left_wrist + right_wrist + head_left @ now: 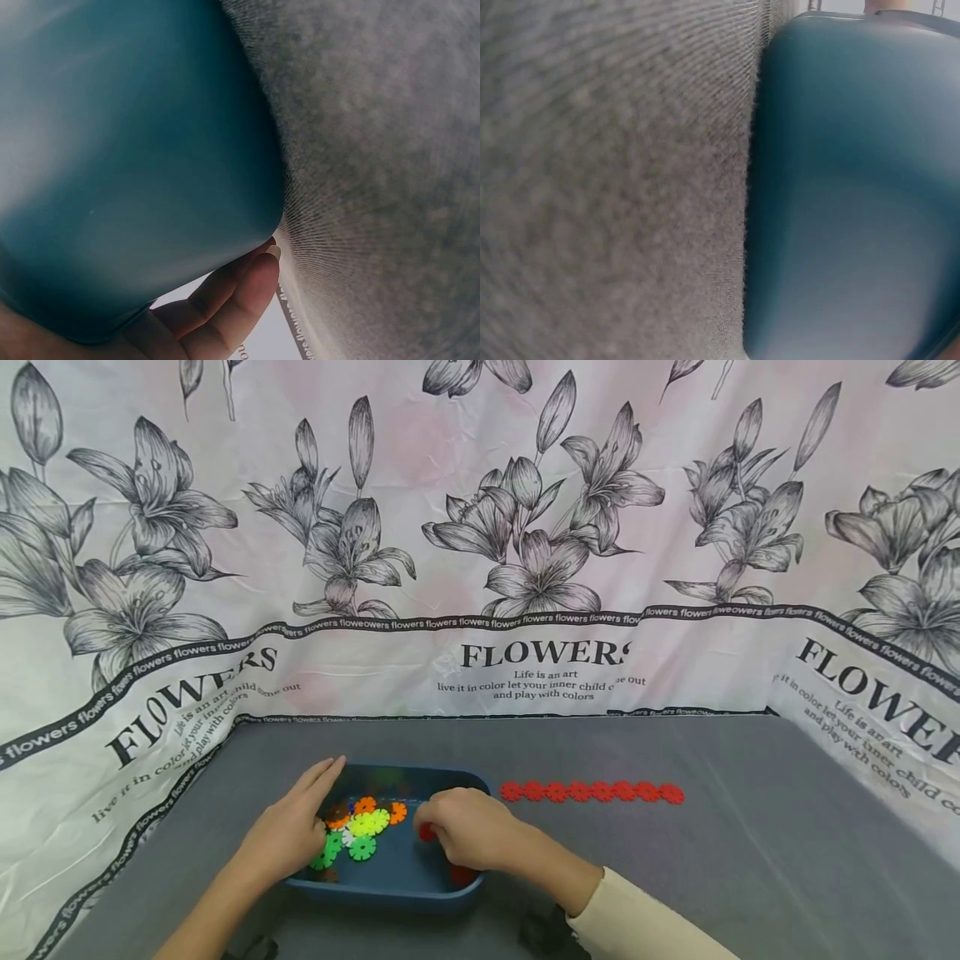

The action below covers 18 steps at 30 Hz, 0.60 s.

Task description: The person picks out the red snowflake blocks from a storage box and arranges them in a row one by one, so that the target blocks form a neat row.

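Note:
A dark blue plastic bin (390,893) sits on the grey surface, with plastic snowflake discs inside. My left hand (288,822) holds the bin's left side; in the left wrist view its fingers (240,307) lie against the outer wall near a lower corner. Over the right part of the bin, my right hand (468,827) pinches a red snowflake disc (426,832), mostly covered by the fingers. More red (461,875) shows inside the near right corner. Green discs (363,847), yellow discs (370,822) and orange discs (397,812) lie toward the left of the bin.
To the right of the bin, several red discs (579,791) form a straight row on the grey cloth (712,868). A white curtain (420,668) with flower prints and lettering hangs behind and along both sides.

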Each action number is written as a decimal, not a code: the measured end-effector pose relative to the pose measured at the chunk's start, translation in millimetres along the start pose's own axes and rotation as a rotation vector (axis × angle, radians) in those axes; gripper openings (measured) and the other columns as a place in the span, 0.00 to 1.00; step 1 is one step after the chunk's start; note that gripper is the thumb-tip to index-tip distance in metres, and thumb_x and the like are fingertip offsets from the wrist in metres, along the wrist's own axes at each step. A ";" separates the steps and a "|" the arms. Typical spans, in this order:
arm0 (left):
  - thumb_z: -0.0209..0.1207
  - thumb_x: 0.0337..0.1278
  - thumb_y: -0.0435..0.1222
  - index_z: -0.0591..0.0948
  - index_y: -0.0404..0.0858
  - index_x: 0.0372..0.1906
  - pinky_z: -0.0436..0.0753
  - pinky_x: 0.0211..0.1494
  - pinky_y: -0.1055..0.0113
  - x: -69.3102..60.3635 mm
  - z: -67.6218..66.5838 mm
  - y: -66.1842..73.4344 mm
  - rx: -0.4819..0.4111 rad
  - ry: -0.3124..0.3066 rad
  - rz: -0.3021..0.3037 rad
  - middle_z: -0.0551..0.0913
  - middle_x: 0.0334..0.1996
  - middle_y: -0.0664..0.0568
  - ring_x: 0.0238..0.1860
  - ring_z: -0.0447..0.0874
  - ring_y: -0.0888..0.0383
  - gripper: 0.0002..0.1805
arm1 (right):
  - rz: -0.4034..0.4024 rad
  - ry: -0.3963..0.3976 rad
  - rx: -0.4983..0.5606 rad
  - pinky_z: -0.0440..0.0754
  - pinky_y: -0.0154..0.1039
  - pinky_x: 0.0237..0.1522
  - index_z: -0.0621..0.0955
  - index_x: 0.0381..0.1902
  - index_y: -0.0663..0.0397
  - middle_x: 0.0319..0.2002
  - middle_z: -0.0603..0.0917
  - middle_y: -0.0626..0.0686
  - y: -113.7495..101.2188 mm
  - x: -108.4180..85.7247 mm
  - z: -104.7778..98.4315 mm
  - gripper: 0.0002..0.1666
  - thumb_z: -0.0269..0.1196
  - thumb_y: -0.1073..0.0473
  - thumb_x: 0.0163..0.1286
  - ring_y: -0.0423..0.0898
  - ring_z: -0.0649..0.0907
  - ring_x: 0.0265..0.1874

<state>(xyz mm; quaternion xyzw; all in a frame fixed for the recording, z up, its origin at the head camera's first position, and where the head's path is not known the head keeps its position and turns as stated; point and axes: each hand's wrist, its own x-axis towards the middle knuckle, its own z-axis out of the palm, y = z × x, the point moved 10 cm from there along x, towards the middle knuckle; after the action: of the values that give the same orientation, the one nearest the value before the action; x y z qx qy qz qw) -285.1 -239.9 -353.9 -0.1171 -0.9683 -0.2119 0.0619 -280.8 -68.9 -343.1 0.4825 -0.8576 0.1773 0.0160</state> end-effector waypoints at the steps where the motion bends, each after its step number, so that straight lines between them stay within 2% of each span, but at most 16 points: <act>1: 0.48 0.47 0.16 0.56 0.39 0.80 0.58 0.17 0.67 -0.4 0.4 -0.2 -0.001 -0.001 -0.002 0.56 0.75 0.38 0.12 0.53 0.61 0.49 | 0.005 0.007 0.012 0.71 0.25 0.27 0.87 0.44 0.51 0.38 0.87 0.44 0.3 -0.1 -0.2 0.15 0.57 0.70 0.71 0.36 0.76 0.27; 4: 0.48 0.47 0.16 0.56 0.39 0.80 0.59 0.17 0.67 -1.8 1.4 -0.6 -0.005 -0.003 -0.005 0.56 0.75 0.38 0.12 0.53 0.61 0.49 | 0.017 0.018 0.051 0.66 0.27 0.21 0.86 0.49 0.54 0.38 0.88 0.47 1.9 -0.1 0.1 0.16 0.56 0.71 0.72 0.36 0.73 0.22; 6: 0.48 0.47 0.16 0.56 0.39 0.80 0.59 0.17 0.67 -2.4 2.1 -0.8 -0.007 -0.005 -0.007 0.57 0.75 0.38 0.12 0.53 0.61 0.49 | 0.022 0.022 0.081 0.64 0.28 0.19 0.85 0.49 0.54 0.37 0.88 0.48 3.2 -0.4 0.7 0.15 0.56 0.71 0.72 0.36 0.71 0.19; 13: 0.48 0.46 0.16 0.57 0.38 0.80 0.59 0.17 0.67 -1.2 0.9 0.3 0.005 0.006 0.002 0.57 0.75 0.38 0.12 0.53 0.62 0.49 | -0.023 0.086 0.175 0.76 0.25 0.31 0.84 0.39 0.54 0.35 0.88 0.49 3.0 -0.9 -5.8 0.08 0.63 0.71 0.68 0.33 0.77 0.24; 18: 0.49 0.46 0.16 0.57 0.38 0.79 0.58 0.17 0.67 -0.4 -0.5 1.4 0.007 0.012 0.013 0.57 0.75 0.38 0.13 0.53 0.62 0.48 | -0.023 0.119 0.227 0.77 0.26 0.33 0.84 0.36 0.54 0.33 0.88 0.48 4.8 -1.4 -10.1 0.06 0.66 0.70 0.65 0.32 0.79 0.25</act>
<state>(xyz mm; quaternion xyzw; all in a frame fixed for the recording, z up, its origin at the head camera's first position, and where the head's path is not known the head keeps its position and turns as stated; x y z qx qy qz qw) -284.4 -239.0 -352.9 -0.1219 -0.9678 -0.2090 0.0697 -285.5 -62.2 -335.3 0.4795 -0.8240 0.3015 0.0141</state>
